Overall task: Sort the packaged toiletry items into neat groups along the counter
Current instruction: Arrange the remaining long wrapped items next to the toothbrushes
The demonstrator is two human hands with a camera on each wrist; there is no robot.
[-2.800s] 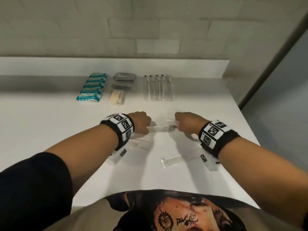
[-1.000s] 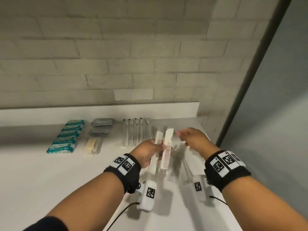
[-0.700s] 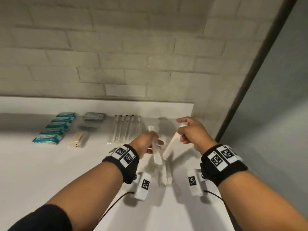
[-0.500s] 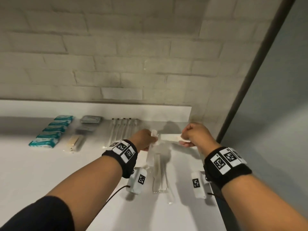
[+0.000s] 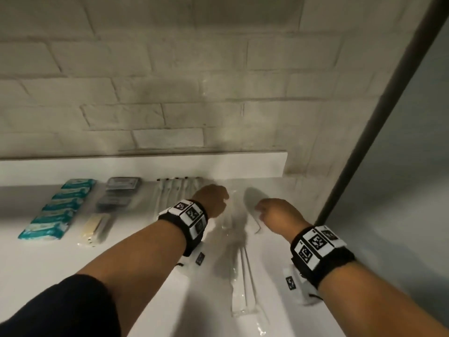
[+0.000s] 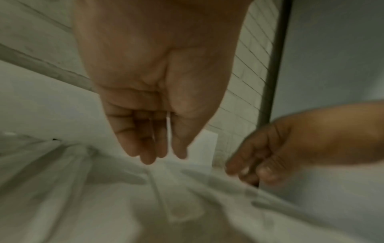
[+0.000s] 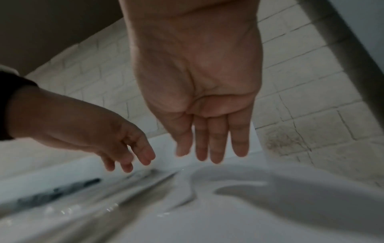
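Note:
My left hand (image 5: pixel 218 198) and right hand (image 5: pixel 268 210) hover low over the back right of the white counter (image 5: pixel 48 259), fingers relaxed and holding nothing. Below the left hand lies a clear packaged comb (image 5: pixel 227 221), and a white packaged comb (image 5: pixel 255 221) lies just left of the right hand. The wrist views are blurred: the left fingers (image 6: pixel 145 148) hang straight over a clear packet (image 6: pixel 166 189), and the right fingers (image 7: pixel 216 148) are stretched over a white packet (image 7: pixel 187 185). Nearer me lie more clear comb packets (image 5: pixel 243 285).
Along the back stand sorted groups: teal packets (image 5: pixel 56 210), dark grey packets (image 5: pixel 119 190), a pale yellow packet (image 5: pixel 93 227) and a row of wrapped toothbrushes (image 5: pixel 175 193). The brick wall and ledge (image 5: pixel 145 166) lie behind. A dark post (image 5: pixel 364 142) marks the counter's right edge.
Both hands held combs up a moment ago; they have moved down and back to the counter and let go. The combs now lie beside the toothbrush row.

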